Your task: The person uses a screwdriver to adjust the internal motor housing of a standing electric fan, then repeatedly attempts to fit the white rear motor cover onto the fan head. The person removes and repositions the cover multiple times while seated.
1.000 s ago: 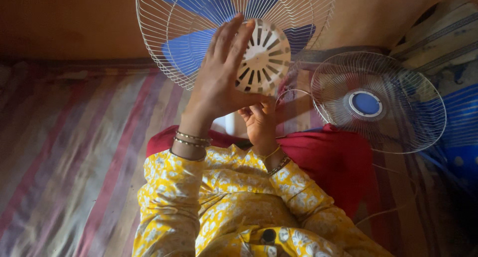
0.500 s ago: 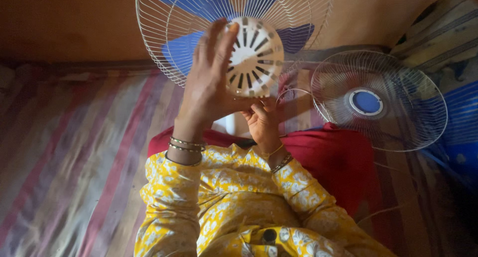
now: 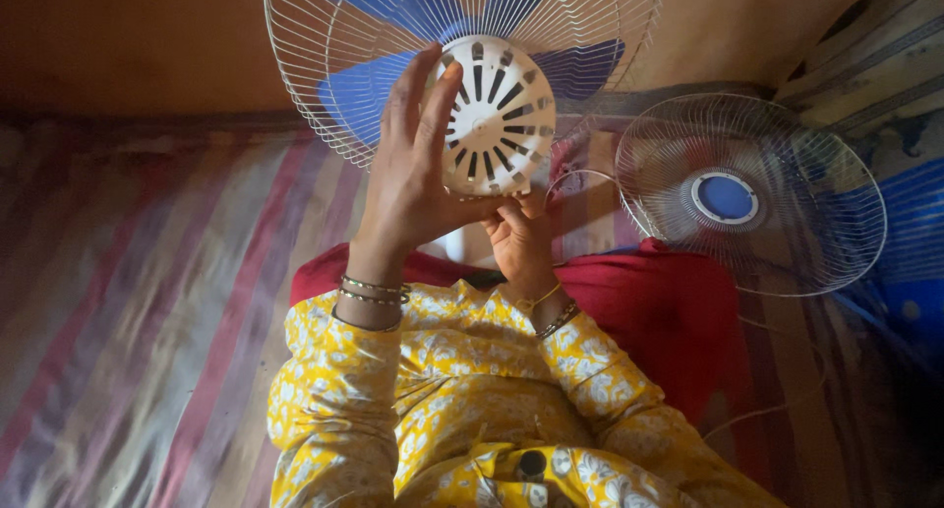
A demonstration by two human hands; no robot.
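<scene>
Hands: two, both the person's own, raised at centre frame.
Left hand: one; palm and spread fingers laid flat against the left side of the motor housing; grip wide, wrapped about the housing edge.
Right hand: one; below the housing, fingers curled at its lower rim; how tightly this grip is closed cannot be told, as the fingertips are hidden.
Motor housing: one; round, white, slotted with radial vents; upper centre of the frame, at the hub of the rear grille.
Rear grille: one; white wire guard, top centre, cut off by the upper edge.
Fan blades: blue, seen through the grille wires; at least three lobes visible, full count not determinable.
Front grille: one; loose wire guard with a blue round centre cap, right of frame, lying apart from the hands.
Bangles: several thin bands on each wrist.
Sleeves: two; yellow, floral print.
Red cloth: one; under the forearms, centre right.
Striped bed cover: one; left half of the frame.
</scene>
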